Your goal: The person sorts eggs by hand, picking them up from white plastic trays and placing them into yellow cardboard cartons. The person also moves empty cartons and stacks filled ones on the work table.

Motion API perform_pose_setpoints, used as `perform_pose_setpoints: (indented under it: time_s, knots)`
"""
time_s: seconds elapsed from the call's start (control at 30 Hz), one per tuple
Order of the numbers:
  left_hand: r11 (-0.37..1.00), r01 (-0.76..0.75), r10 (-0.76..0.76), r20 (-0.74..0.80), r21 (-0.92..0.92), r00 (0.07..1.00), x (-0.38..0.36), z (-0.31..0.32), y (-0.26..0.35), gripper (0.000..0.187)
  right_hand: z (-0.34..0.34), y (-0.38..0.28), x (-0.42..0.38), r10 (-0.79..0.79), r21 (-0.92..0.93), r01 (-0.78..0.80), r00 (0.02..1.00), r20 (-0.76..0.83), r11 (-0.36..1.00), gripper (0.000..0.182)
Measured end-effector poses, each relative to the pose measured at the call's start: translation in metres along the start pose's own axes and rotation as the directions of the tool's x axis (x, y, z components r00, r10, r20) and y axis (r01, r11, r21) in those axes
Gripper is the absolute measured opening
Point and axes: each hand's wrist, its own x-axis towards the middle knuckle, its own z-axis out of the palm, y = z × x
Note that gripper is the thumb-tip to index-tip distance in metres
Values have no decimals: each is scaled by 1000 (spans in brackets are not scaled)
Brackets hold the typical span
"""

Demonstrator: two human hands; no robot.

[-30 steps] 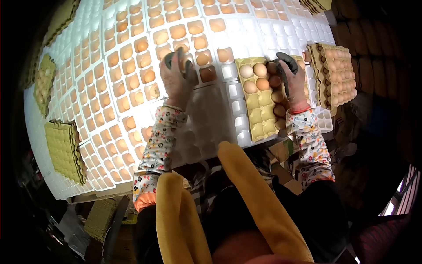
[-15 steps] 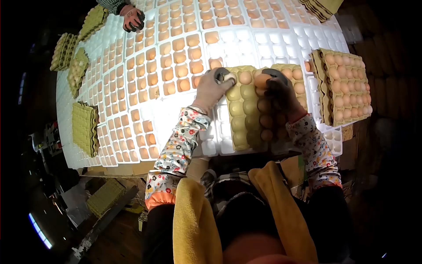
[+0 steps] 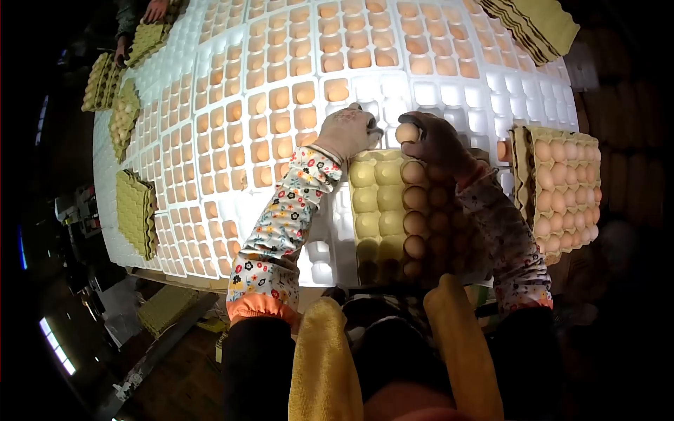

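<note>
My left hand (image 3: 349, 131), in a glove with dark fingertips, reaches past the far edge of the pulp egg tray to the white trays. Its fingers are curled inward, and whatever is in them is hidden. My right hand (image 3: 442, 144), also gloved, grips a brown egg (image 3: 407, 133) between thumb and fingers just beyond the same edge. Below both hands lies the yellow-green pulp egg tray (image 3: 377, 203). Its left cups are bare, while brown eggs (image 3: 414, 223) fill cups further right, partly in shadow.
White plastic trays (image 3: 337, 74) cover the table, many cells holding eggs. A stack of full pulp trays (image 3: 562, 189) stands at right. More pulp trays (image 3: 537, 28) lie at the far right and along the left (image 3: 135, 214). Another person's hand (image 3: 156, 10) is at the upper left.
Both hands have moved from above the pulp tray to beyond its far edge, the right one carrying the egg. The other person's hand has shifted left toward the pulp trays.
</note>
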Motion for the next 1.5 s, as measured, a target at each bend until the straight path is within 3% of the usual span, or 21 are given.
perform_pose_setpoints:
  time_s: [0.13, 0.2, 0.27, 0.33, 0.37, 0.47, 0.57, 0.67, 0.73, 0.8, 0.87, 0.93, 1.0, 1.13, 1.2, 1.27, 1.33, 1.37, 1.4, 1.43, 1.5]
  knots:
    - [931, -204, -8, -576, -303, 817, 35, 33, -5, 40, -1, 13, 38, 121, -83, -104, 961, 249, 991, 34]
    - [976, -119, 198, -512, 184, 836, 40, 56, -16, 43, 28, 30, 58, 90, 102, -73, 981, -174, 992, 31]
    - [979, -137, 195, -490, 154, 850, 43, 58, -23, 43, 55, 50, 67, -131, -107, 101, 935, -329, 989, 34]
    - [925, -186, -1, -492, -331, 871, 32, 34, -12, 40, 24, 27, 51, 125, 509, -64, 988, -86, 858, 38]
    - [893, -155, -76, -481, -423, 873, 17, 26, 1, 39, 1, 22, 37, 60, 406, 6, 987, -149, 914, 37]
    - [829, -477, 395, -297, -292, 869, -33, 13, 48, 44, -59, 22, -20, 116, 343, -94, 992, -46, 935, 40]
    - [810, -477, 509, -3, 340, 861, -42, 53, 67, 53, -33, 56, -58, -32, 183, -25, 953, 301, 983, 45]
    - [903, -394, 393, 42, 170, 919, -50, 41, 75, 47, -41, 16, -74, -24, -293, 132, 938, 345, 947, 47]
    - [892, -196, 149, -144, -407, 978, -74, 30, 80, 36, -47, 16, -78, -203, -268, 270, 946, 251, 925, 46]
    - [102, 11, -218, -11, -995, 976, -88, 35, 67, 25, -46, 32, -96, -100, 236, 120, 990, -97, 964, 45]
    - [535, -7, -81, -60, -845, 995, -94, 41, 62, 33, -58, 33, -103, 217, 689, -203, 974, 67, 695, 43]
    - [966, 64, -56, 40, -252, 998, -99, 31, 98, 47, -58, 29, -111, 205, 611, -255, 967, 153, 749, 42]
    - [951, -77, 56, 79, 298, 995, -97, 58, 110, 63, -43, 18, -108, -81, -21, 88, 971, 224, 996, 41]
    - [971, 22, -13, 43, -239, 999, -104, 51, 92, 44, -19, -18, -110, 59, -584, 227, 901, 430, 780, 62]
    - [414, 213, -153, 164, -885, 975, -129, 44, 84, 32, -31, 7, -124, -75, -49, 86, 979, 190, 995, 53]
    - [-41, 34, -202, 41, -999, 978, -146, 51, 85, 32, -52, 12, -140, 59, 490, -99, 994, 97, 866, 46]
    - [505, 105, -138, 39, -857, 990, -145, 49, 84, 36, -75, -14, -168, 281, 818, -401, 910, 304, 412, 43]
    - [972, -140, 104, -188, -189, 977, -146, 50, 98, 40, -72, -10, -171, 236, 734, -386, 922, 306, 558, 39]
    - [962, -201, 226, -124, 185, 966, -147, 55, 108, 40, -65, -6, -168, 170, 634, -346, 931, 323, 691, 35]
    - [880, -259, 247, 83, 398, 966, -137, 66, 110, 45, -52, 1, -161, -195, 340, 128, 966, 170, 931, 31]
    - [868, -334, 379, -57, 366, 923, -129, 87, 108, 25, -39, -29, -158, -17, -525, 178, 955, 297, 832, 27]
